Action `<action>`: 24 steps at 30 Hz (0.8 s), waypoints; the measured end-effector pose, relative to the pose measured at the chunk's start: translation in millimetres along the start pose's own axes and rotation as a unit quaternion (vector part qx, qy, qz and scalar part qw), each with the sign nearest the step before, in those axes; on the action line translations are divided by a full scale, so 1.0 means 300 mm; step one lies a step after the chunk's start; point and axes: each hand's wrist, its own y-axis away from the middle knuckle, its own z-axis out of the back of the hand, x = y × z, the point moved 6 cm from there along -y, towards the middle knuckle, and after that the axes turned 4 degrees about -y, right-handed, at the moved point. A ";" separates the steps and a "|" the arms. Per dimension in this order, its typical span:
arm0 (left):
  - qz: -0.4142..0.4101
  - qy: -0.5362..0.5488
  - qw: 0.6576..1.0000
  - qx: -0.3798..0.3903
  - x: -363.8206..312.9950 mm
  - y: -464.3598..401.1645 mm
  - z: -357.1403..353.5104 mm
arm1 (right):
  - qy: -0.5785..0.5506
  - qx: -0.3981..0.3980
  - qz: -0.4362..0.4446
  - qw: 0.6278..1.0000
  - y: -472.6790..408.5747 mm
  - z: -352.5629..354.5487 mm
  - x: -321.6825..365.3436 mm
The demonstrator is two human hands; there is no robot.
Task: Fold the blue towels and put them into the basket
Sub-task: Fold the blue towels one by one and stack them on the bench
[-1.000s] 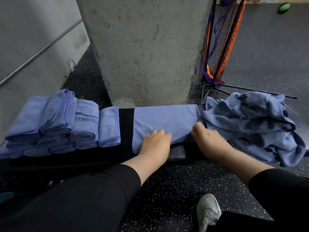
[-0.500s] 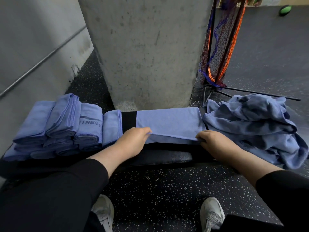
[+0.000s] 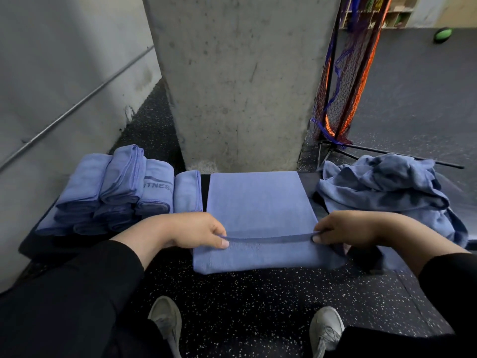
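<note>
From the head view, I see my left hand (image 3: 191,232) and right hand (image 3: 347,229) each pinching a near corner of the flat blue microfibre towel (image 3: 258,202), which lies on the black padded bench (image 3: 205,187) with its front part hanging over the edge. To the left sits a stack of folded blue towels (image 3: 121,187); on the right, a crumpled heap of unfolded blue towels (image 3: 392,192) waits. I judge the folding partly done. No basket is visible, so loading it is left.
</note>
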 end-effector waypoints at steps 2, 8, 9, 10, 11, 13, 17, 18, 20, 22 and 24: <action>0.008 0.026 1.000 0.006 0.002 0.015 0.010 | -0.029 -0.011 0.004 1.000 0.015 0.016 0.009; 0.078 0.043 0.972 -0.218 0.024 -0.041 0.178 | 0.001 -0.269 0.029 0.963 -0.050 0.197 0.052; 0.096 0.054 0.959 -0.260 0.033 -0.055 0.204 | -0.019 -0.296 0.032 0.954 -0.068 0.218 0.061; 0.112 0.051 0.946 -0.301 0.038 -0.069 0.228 | -0.042 -0.326 0.032 0.944 -0.087 0.236 0.068; 0.123 0.038 0.933 -0.336 0.042 -0.086 0.250 | -0.067 -0.357 0.032 0.931 -0.106 0.254 0.074; 0.143 0.010 0.911 -0.386 0.048 -0.122 0.283 | -0.088 -0.403 0.022 0.911 -0.155 0.282 0.088; 0.156 -0.013 0.908 -0.389 0.076 -0.241 0.302 | -0.055 -0.401 0.016 0.914 -0.295 0.298 0.116; 0.152 -0.017 0.911 -0.383 0.087 -0.277 0.296 | -0.040 -0.392 0.017 0.919 -0.331 0.293 0.112; 0.155 -0.027 0.913 -0.375 0.109 -0.339 0.281 | -0.002 -0.371 0.012 0.929 -0.399 0.278 0.085; 0.161 -0.045 0.917 -0.361 0.125 -0.394 0.257 | 0.024 -0.352 -0.006 0.935 -0.441 0.260 0.052; 0.152 -0.051 0.929 -0.334 0.128 -0.445 0.227 | 0.037 -0.342 -0.015 0.939 -0.459 0.252 0.035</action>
